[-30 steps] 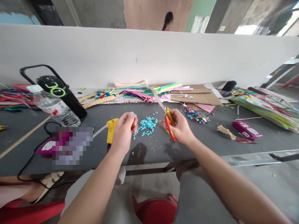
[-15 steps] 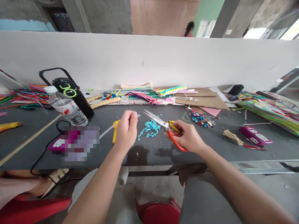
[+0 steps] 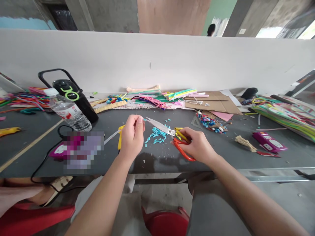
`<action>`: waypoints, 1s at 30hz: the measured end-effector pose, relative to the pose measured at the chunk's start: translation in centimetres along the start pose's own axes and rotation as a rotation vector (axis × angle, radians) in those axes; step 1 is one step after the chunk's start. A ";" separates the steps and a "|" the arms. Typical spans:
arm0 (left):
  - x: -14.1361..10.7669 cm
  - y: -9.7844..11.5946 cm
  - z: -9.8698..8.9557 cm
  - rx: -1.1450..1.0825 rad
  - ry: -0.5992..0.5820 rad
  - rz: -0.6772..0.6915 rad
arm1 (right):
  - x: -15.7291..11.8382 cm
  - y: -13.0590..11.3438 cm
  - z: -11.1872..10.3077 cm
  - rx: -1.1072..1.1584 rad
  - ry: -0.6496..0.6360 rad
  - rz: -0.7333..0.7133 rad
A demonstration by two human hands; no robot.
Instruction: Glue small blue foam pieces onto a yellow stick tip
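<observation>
My left hand is closed, thumb against the curled fingers, with the tip of a thin blue pipe cleaner showing beside the thumb; the rest is hidden. My right hand grips scissors by their orange and yellow handles. The blades look closed together and point left, their tip close to the blue end. Below the blades lies a loose pile of short blue cut pieces on the dark table. Partly behind my left hand is a yellow glue gun with a whitish stick at its rear.
A water bottle and a black flask stand at left, near a purple pack. Pipe cleaner bundles and cardboard line the back. Another purple pack lies right. A person's foot shows lower left.
The scissor blades have come together and shifted slightly left, nearer my left hand. My left hand stays closed in almost the same place.
</observation>
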State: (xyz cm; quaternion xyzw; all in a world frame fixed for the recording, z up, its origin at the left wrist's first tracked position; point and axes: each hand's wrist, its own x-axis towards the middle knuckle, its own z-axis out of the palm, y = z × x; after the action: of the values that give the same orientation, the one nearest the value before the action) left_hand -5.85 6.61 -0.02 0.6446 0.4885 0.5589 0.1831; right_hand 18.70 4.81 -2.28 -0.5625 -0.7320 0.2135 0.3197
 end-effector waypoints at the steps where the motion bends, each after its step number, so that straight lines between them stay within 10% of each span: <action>1: 0.0 -0.1 0.0 0.004 0.000 0.004 | 0.0 0.0 0.0 -0.003 0.000 0.002; 30: 0.0 0.0 0.3 -0.103 -0.003 -0.082 | 0.4 0.5 -0.1 0.017 -0.033 -0.013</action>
State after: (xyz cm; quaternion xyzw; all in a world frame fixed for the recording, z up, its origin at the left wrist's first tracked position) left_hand -5.60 6.68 -0.12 0.6147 0.4849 0.5742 0.2395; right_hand 19.06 5.33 -2.44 -0.5515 -0.7389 0.2271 0.3136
